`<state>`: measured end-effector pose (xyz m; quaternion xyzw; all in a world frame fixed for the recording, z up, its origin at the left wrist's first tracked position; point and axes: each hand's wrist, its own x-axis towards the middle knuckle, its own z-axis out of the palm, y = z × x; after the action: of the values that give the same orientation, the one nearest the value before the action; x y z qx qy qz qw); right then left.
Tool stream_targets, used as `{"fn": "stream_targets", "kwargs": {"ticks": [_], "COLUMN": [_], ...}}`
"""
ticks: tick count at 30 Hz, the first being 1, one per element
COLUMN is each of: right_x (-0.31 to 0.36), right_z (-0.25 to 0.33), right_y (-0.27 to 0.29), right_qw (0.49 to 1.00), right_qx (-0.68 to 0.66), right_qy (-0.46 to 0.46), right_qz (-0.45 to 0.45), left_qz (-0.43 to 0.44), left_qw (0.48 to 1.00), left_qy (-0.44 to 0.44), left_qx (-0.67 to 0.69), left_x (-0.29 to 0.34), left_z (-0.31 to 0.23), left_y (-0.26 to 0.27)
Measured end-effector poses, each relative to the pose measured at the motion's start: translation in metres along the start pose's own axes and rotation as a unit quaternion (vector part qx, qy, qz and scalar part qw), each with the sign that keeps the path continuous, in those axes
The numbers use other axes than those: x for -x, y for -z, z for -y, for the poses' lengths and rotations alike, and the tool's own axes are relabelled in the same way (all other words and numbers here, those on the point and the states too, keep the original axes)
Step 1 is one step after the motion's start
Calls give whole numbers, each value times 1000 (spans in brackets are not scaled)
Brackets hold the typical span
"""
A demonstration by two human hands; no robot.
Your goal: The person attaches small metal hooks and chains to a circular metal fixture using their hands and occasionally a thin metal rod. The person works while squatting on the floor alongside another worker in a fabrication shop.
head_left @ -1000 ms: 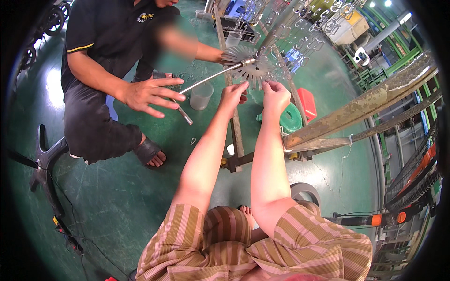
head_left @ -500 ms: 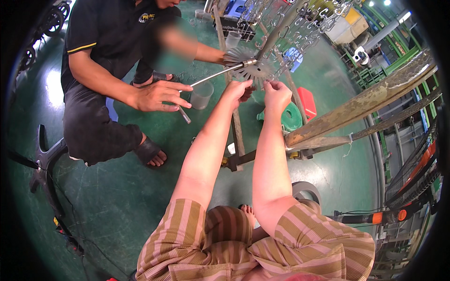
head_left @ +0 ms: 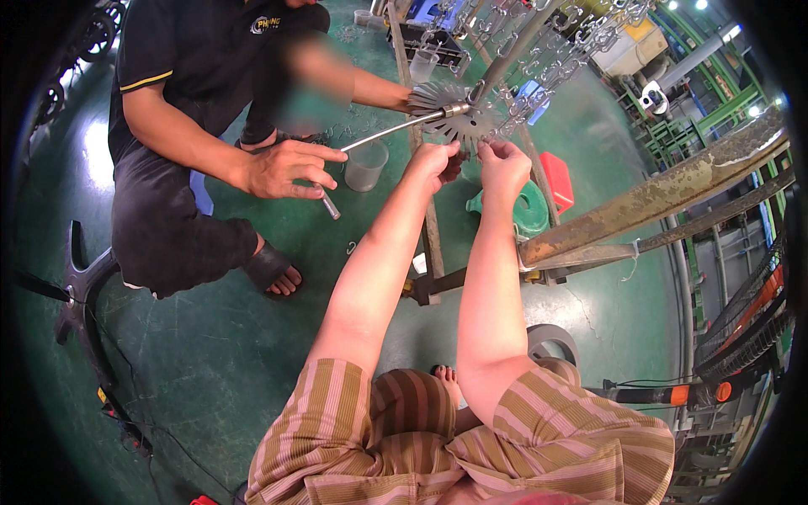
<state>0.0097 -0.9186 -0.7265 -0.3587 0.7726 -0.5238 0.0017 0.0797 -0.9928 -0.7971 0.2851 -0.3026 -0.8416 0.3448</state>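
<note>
Two bare hands of mine reach up to the slotted metal disc (head_left: 465, 130), which is mounted at the end of a grey pole (head_left: 520, 52), ahead of me and near the middle of my view. My left hand (head_left: 435, 162) is just below the disc, its fingers curled and fingertips drawn in close to the lower rim. My right hand (head_left: 506, 168) is at the rim's lower right, thumb and fingertips gathered together. I cannot tell whether either pinch is fully closed, or what, if anything, is between the fingertips.

A thin metal rod (head_left: 394, 129) slants down to the left from the disc's centre. Along it, left of the disc, a co-worker's hand (head_left: 293, 168) rests with bent fingers, while that person's other arm (head_left: 383, 91) stretches to the disc's left edge, the hand there partly hidden.

Below and left of the disc, a clear plastic tub (head_left: 365, 171) sits on the green floor (head_left: 227, 370). Below and right of it are a green plastic piece (head_left: 531, 212) and a red container (head_left: 557, 183). Metal hooks (head_left: 581, 38) hang above and right of the disc.
</note>
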Motion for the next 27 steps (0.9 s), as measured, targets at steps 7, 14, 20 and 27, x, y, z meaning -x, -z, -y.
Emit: {"fn": "stream_targets", "kwargs": {"ticks": [7, 14, 20, 27], "right_x": [1, 1, 1, 0], "right_z": [1, -2, -1, -2], "right_y": [0, -2, -1, 2], "right_qw": [1000, 1000, 1000, 1000], "right_qx": [5, -25, -13, -22], "right_qy": [10, 5, 1, 3], "right_qz": [-3, -4, 4, 2], "left_qz": [-9, 15, -4, -9], "left_qw": [1000, 1000, 1000, 1000], "left_qy": [-17, -13, -17, -19], "left_qx": [-4, 14, 16, 7], "left_x": [1, -1, -1, 3], "left_z": [0, 0, 0, -1], "left_y": [0, 3, 1, -2]}}
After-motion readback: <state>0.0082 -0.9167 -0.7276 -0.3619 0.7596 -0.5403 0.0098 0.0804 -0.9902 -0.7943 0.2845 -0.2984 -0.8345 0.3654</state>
